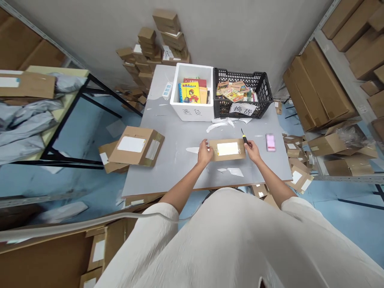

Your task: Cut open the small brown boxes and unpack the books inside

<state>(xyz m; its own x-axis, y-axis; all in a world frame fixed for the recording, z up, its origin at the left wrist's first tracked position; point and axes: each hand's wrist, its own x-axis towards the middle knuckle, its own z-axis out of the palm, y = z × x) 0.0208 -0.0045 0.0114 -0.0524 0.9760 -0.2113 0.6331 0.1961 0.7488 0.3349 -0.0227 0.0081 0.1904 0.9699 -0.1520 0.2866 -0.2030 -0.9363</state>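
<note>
A small brown cardboard box with a white label lies on the grey table in front of me. My left hand grips its left end, thumb and fingers closed on the edge. In my right hand is a yellow and black utility knife, its blade pointing up and away from me. That hand is at the right end of the box and appears to touch it. Scraps of white paper lie near the box.
Behind the box stand a white foam box and a black plastic crate, both holding books. A larger carton sits at the table's left edge, a phone at the right. Stacked cartons and shelves surround the table.
</note>
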